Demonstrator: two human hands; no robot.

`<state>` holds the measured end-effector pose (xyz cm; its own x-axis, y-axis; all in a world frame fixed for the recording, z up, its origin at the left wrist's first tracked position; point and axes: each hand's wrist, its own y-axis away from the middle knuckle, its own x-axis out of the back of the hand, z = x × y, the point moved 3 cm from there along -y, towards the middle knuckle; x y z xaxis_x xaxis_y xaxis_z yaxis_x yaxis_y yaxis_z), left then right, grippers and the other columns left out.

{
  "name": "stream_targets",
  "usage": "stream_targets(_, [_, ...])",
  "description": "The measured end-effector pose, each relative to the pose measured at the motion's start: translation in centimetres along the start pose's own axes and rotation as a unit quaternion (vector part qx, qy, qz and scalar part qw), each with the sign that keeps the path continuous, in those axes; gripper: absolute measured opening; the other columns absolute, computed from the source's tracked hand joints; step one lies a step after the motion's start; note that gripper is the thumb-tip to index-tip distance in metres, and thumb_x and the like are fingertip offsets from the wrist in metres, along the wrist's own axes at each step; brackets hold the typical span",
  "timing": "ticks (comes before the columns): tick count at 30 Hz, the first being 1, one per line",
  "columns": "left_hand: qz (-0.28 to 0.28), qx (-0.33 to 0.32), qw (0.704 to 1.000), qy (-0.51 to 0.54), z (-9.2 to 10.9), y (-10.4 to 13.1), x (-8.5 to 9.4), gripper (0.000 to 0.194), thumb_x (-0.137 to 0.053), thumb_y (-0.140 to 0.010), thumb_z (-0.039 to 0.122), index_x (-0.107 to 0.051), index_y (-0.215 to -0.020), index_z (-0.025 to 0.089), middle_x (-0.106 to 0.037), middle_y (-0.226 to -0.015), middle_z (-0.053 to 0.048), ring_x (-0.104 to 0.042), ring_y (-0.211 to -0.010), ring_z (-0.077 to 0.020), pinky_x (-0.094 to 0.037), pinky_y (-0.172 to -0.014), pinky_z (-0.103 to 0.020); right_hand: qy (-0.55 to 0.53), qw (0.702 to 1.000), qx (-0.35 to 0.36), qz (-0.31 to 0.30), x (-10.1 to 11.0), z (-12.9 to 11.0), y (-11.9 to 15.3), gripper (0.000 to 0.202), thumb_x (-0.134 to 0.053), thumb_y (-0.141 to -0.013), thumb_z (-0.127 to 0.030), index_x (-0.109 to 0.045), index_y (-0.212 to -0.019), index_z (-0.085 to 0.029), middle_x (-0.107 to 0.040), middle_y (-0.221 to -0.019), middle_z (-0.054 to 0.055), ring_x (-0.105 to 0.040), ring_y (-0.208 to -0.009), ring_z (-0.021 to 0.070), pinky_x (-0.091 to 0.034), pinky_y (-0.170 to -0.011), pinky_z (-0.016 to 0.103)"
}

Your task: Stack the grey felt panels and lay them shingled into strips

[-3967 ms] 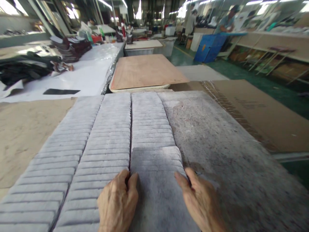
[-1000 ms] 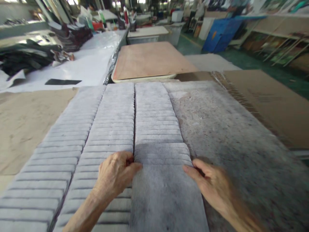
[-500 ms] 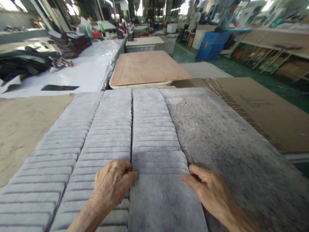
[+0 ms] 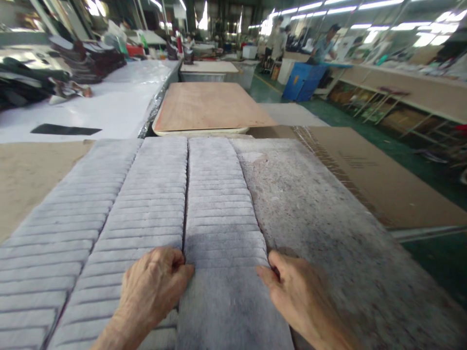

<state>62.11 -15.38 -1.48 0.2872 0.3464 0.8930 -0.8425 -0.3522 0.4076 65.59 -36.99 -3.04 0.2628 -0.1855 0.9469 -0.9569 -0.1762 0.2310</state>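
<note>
Three rows of overlapping grey felt-like pieces run away from me across the table. At the near end of the right-hand row (image 4: pixel 219 194) lies a larger uncovered grey piece (image 4: pixel 233 306). My left hand (image 4: pixel 156 282) is closed at that piece's left edge, its thumb on top and its fingers curled. On the opposite edge, my right hand (image 4: pixel 292 287) pinches the same piece between thumb and forefinger. The middle row (image 4: pixel 156 194) passes partly beneath my left hand. Farther left is the third row (image 4: pixel 73 218).
Speckled grey sheeting (image 4: pixel 310 194) covers the table on the right, beside brown cardboard (image 4: pixel 350 155). Ahead stands a plywood board (image 4: pixel 211 104). A white-covered table (image 4: pixel 120 92) with dark stacks is at the left. A person (image 4: pixel 324 46) is near a blue cabinet (image 4: pixel 304 80).
The view has shifted, so the rows and both hands appear farther left in the picture. Both hands keep their places at the edges of the near grey piece.
</note>
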Motion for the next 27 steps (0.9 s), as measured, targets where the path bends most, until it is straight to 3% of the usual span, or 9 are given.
stream_targets(8, [0.02, 0.005, 1.0, -0.01, 0.0, 0.1, -0.3, 0.027, -0.041, -0.073, 0.034, -0.044, -0.049, 0.021, -0.055, -0.058, 0.0, -0.052, -0.063, -0.0184, -0.026, -0.053, -0.028, 0.002, 0.999, -0.035, -0.035, 0.1, 0.2, 0.3, 0.028, -0.044, -0.078, -0.034, -0.04, -0.054, -0.021, -0.052, -0.051, 0.0, -0.051, -0.051, 0.015, -0.029, -0.05, 0.026])
stream_targets(10, [0.027, 0.003, 1.0, -0.011, 0.0, 0.1, -0.4, 0.027, -0.041, -0.073, 0.034, -0.045, -0.05, 0.021, -0.056, -0.06, 0.0, -0.053, -0.064, -0.0188, -0.026, -0.053, -0.028, -0.003, 1.0, -0.029, 0.006, 0.5, 0.4, 0.2, 0.019, -0.05, -0.075, -0.034, -0.047, -0.061, -0.021, -0.057, -0.059, 0.001, -0.055, -0.058, 0.0173, -0.035, -0.053, 0.027])
stream_targets(12, [0.033, 0.002, 0.999, -0.012, 0.0, 0.1, -0.5, 0.026, -0.042, -0.074, 0.034, -0.047, -0.051, 0.021, -0.058, -0.062, -0.001, -0.054, -0.066, -0.0195, -0.026, -0.054, -0.028, -0.035, 0.996, 0.022, 0.077, 1.1, 0.3, -0.3, 0.01, -0.057, -0.07, -0.029, -0.053, -0.076, -0.021, -0.062, -0.076, 0.003, -0.058, -0.074, 0.0203, -0.042, -0.062, 0.03])
stream_targets(15, [0.036, 0.008, 0.999, -0.013, 0.0, 0.1, -0.4, 0.024, -0.043, -0.073, 0.034, -0.05, -0.053, 0.022, -0.059, -0.064, -0.001, -0.054, -0.067, -0.0204, -0.026, -0.054, -0.028, -0.09, 0.971, 0.157, 0.159, 1.9, 0.0, -1.7, 0.042, -0.061, -0.065, -0.019, -0.05, -0.105, -0.02, -0.058, -0.107, 0.007, -0.051, -0.101, 0.0225, -0.042, -0.083, 0.034])
stream_targets(17, [0.023, 0.014, 1.0, -0.012, 0.0, 0.2, -0.3, 0.022, -0.044, -0.072, 0.034, -0.053, -0.055, 0.023, -0.06, -0.065, -0.002, -0.055, -0.068, -0.0204, -0.026, -0.055, -0.028, -0.109, 0.961, 0.212, 0.142, 2.0, -0.1, -3.1, 0.052, -0.062, -0.063, -0.015, -0.047, -0.113, -0.019, -0.054, -0.115, 0.008, -0.049, -0.105, 0.0219, -0.04, -0.088, 0.035])
stream_targets(20, [0.018, 0.007, 1.0, 0.003, 0.0, 0.2, -0.2, 0.019, -0.045, -0.071, 0.033, -0.056, -0.058, 0.023, -0.061, -0.069, -0.002, -0.056, -0.07, -0.0199, -0.027, -0.056, -0.027, -0.115, 0.965, 0.223, 0.076, 1.9, -0.1, -5.1, 0.048, -0.063, -0.06, -0.017, -0.051, -0.107, -0.019, -0.057, -0.104, 0.006, -0.052, -0.095, 0.0206, -0.042, -0.081, 0.034])
stream_targets(24, [0.035, 0.009, 0.999, 0.018, -0.1, 0.1, -0.2, 0.017, -0.047, -0.069, 0.032, -0.058, -0.059, 0.023, -0.061, -0.07, -0.002, -0.056, -0.072, -0.0195, -0.027, -0.056, -0.027, -0.099, 0.978, 0.18, 0.025, 2.1, -0.1, -6.2, 0.028, -0.064, -0.059, -0.024, -0.056, -0.085, -0.02, -0.058, -0.086, 0.002, -0.053, -0.083, 0.0197, -0.041, -0.072, 0.031])
stream_targets(27, [0.042, 0.015, 0.999, 0.028, -0.1, 0.1, -0.3, 0.015, -0.048, -0.068, 0.031, -0.058, -0.06, 0.023, -0.061, -0.071, -0.002, -0.056, -0.072, -0.0194, -0.028, -0.057, -0.027, -0.091, 0.989, 0.115, -0.023, 2.2, 0.1, -5.1, 0.016, -0.06, -0.061, -0.033, -0.049, -0.064, -0.021, -0.055, -0.067, -0.002, -0.052, -0.065, 0.0165, -0.038, -0.058, 0.027])
